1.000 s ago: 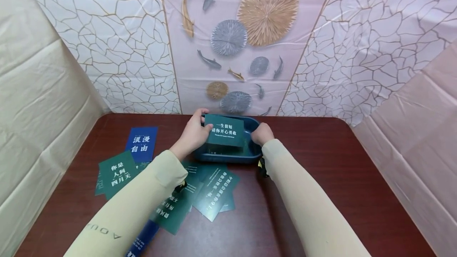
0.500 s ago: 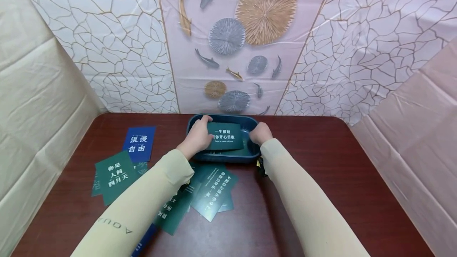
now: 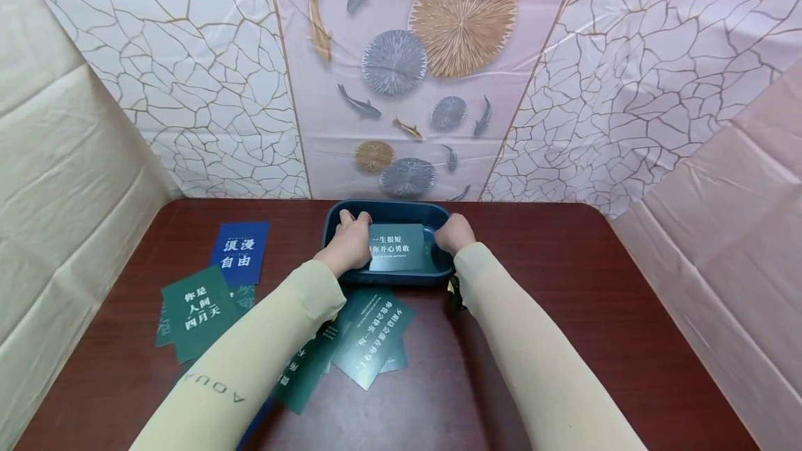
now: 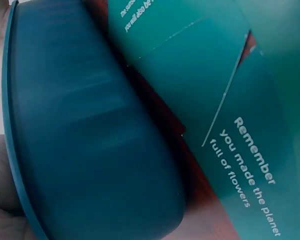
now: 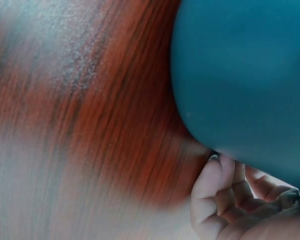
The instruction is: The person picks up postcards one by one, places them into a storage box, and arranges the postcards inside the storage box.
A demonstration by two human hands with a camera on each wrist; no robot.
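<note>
The reddish-brown table [image 3: 595,312] fills the lower half of my head view, its far corners rounded, a pale sheen at the bottom centre; my right wrist view shows its dark streaked grain. A backdrop [image 3: 407,131] rises directly behind it: a pink panel of fish and round discs at top centre, white panels with gold crackle lines either side. Creased cream cloth [image 3: 69,193] closes the left edge of the frame, pinkish cloth [image 3: 720,228] the right.

At the centre, by the table's far edge, sits the dark blue tray [image 3: 401,212], with a green card [image 3: 397,256] inside it. My right hand [image 3: 455,234] grips the tray's right end, fingers curled. My left hand [image 3: 349,242] reaches into its left end, fingers bent, over the card's left edge; whether they pinch it I cannot tell. Overlapping green cards [image 3: 376,339] lie just below the tray, and a blue card [image 3: 241,249] at centre left.
</note>
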